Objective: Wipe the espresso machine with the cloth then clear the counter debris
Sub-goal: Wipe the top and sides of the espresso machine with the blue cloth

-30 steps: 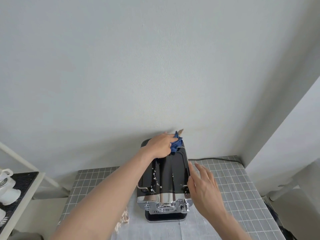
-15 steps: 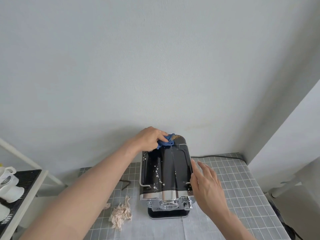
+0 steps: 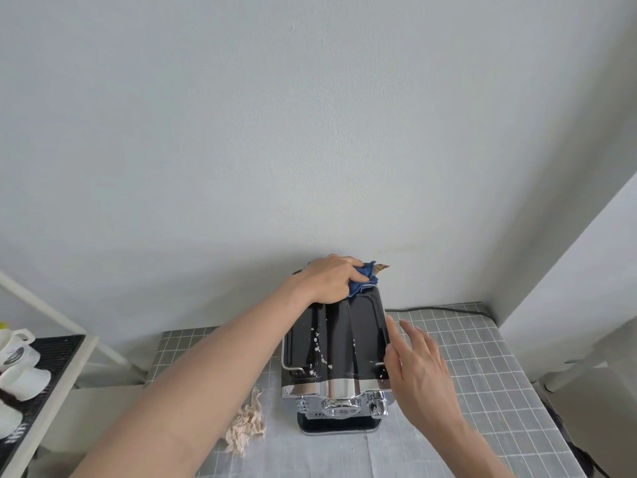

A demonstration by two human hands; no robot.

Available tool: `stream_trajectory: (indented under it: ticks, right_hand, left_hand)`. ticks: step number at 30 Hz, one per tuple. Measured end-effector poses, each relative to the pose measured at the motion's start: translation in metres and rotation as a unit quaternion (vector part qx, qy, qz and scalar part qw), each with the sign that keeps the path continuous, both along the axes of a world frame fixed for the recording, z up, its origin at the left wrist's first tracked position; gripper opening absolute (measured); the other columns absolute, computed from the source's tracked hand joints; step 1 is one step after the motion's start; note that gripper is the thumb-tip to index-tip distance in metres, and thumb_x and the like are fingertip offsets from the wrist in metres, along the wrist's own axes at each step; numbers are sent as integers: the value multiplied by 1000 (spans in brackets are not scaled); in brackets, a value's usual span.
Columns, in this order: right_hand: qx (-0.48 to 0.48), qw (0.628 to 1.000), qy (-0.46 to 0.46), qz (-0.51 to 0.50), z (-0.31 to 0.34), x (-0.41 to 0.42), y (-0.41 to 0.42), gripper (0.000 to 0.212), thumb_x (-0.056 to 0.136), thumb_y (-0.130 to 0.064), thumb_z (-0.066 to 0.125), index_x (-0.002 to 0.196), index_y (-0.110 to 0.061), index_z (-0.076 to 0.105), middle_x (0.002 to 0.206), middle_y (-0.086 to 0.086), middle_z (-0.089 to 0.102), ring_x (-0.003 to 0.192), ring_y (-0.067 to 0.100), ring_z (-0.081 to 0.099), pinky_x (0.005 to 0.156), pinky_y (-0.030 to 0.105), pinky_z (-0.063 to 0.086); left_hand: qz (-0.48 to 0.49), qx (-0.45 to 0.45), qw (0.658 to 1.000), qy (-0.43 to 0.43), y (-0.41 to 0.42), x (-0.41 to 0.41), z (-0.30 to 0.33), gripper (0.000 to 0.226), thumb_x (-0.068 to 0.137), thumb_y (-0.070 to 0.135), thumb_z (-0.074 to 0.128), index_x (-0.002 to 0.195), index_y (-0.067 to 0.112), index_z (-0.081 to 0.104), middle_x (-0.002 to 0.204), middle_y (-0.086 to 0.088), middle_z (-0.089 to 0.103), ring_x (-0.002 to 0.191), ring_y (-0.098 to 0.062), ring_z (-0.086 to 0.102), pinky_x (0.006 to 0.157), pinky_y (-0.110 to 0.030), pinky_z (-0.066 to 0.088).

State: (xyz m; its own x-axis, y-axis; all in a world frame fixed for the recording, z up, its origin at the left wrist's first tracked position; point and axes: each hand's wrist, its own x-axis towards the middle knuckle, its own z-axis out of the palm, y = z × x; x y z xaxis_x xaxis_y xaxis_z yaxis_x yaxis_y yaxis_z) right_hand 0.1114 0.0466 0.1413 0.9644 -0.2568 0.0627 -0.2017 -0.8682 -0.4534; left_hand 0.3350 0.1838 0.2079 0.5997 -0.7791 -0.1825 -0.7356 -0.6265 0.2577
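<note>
Leftmost, white cups (image 3: pixel 20 374) lie on a dark mat on a side shelf (image 3: pixel 58 384). Next along, on the grey tiled counter (image 3: pixel 482 357), a small heap of pale shredded debris (image 3: pixel 246 426) sits just beside the front left corner of the espresso machine (image 3: pixel 336 353). That black and chrome machine stands near the middle of the counter, its back close to the wall (image 3: pixel 310 132), and white splatter dots its dark top panel. At the machine's rear edge the left hand (image 3: pixel 331 279) curls its fingers round a bunched blue cloth (image 3: pixel 363 279) and presses it onto the top. To the right, the right hand (image 3: pixel 418 363) has its fingers straight and slightly spread, holding nothing; the fingertips rest against the machine's right side. A dark cable (image 3: pixel 437 309) runs along the counter behind it.
</note>
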Motion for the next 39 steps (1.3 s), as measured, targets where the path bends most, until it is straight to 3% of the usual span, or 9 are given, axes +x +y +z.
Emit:
stream_trajectory:
  ticks: [6, 10, 19, 21, 23, 26, 29, 35, 39]
  right_hand:
    - [7, 1000, 6, -3, 0, 0, 2, 53, 106, -36, 28, 159, -36, 25, 159, 2, 40, 149, 25, 30, 111, 48, 44]
    - [10, 1000, 7, -2, 1, 1, 2, 53, 106, -35, 28, 159, -36, 25, 160, 1, 39, 149, 24, 29, 112, 47, 42]
    - [6, 1000, 12, -2, 2, 1, 0, 53, 106, -37, 29, 159, -35, 27, 159, 2, 42, 148, 27, 32, 113, 47, 42]
    - [6, 1000, 14, -2, 2, 1, 2, 53, 105, -38, 27, 158, -35, 27, 159, 2, 42, 148, 27, 32, 113, 48, 42]
    - [10, 1000, 15, -3, 1, 0, 2, 53, 105, -38, 26, 159, -35, 26, 159, 2, 42, 148, 26, 31, 113, 48, 42]
    - [15, 1000, 17, -6, 2, 0, 1, 53, 106, -37, 28, 159, -35, 25, 159, 1, 41, 149, 25, 30, 114, 47, 41]
    - [23, 1000, 17, -3, 2, 1, 2, 54, 106, -37, 26, 160, -35, 25, 160, -1, 40, 149, 24, 29, 115, 46, 40]
    - [34, 999, 17, 2, 2, 2, 0, 54, 105, -36, 26, 159, -37, 24, 159, -2, 40, 148, 24, 30, 113, 48, 41]
    - [31, 999, 17, 1, 4, 1, 1, 55, 105, -37, 26, 159, -36, 25, 159, -1, 40, 148, 24, 30, 113, 47, 42]
  left_hand:
    - [-9, 0, 998, -57, 35, 16, 4, 63, 80, -6, 48, 121, 35, 74, 141, 11, 62, 122, -24, 57, 98, -42, 47]
    - [10, -13, 998, -66, 43, 22, 2, 59, 71, -5, 44, 105, 31, 76, 119, 9, 70, 106, -23, 62, 88, -47, 52]
    - [12, -38, 999, -2, 13, -6, -10, 58, 99, 8, 32, 145, 33, 56, 159, 9, 43, 141, -19, 38, 117, -45, 31]
    - [44, -62, 997, 24, 27, -4, -1, 59, 97, 2, 35, 138, 34, 63, 152, 11, 52, 128, -19, 54, 108, -39, 42]
    - [92, -82, 992, 39, 49, 4, 6, 62, 92, -3, 37, 129, 33, 70, 139, 13, 63, 90, -21, 71, 83, -33, 56]
    - [148, -58, 986, 43, 89, 22, 4, 61, 88, -6, 41, 123, 32, 74, 125, 5, 73, 65, -6, 60, 61, -15, 46]
    - [200, -68, 975, 67, 111, 26, -3, 58, 89, -9, 41, 122, 25, 76, 135, 8, 67, 49, 2, 53, 49, -12, 38]
    - [170, -90, 980, 44, 71, 21, -8, 57, 92, -8, 43, 122, 29, 75, 145, 11, 59, 87, -25, 69, 78, -36, 56]
    - [121, -87, 988, 46, 24, 21, -8, 62, 89, -3, 41, 123, 38, 73, 132, 5, 69, 97, -31, 65, 81, -32, 52]
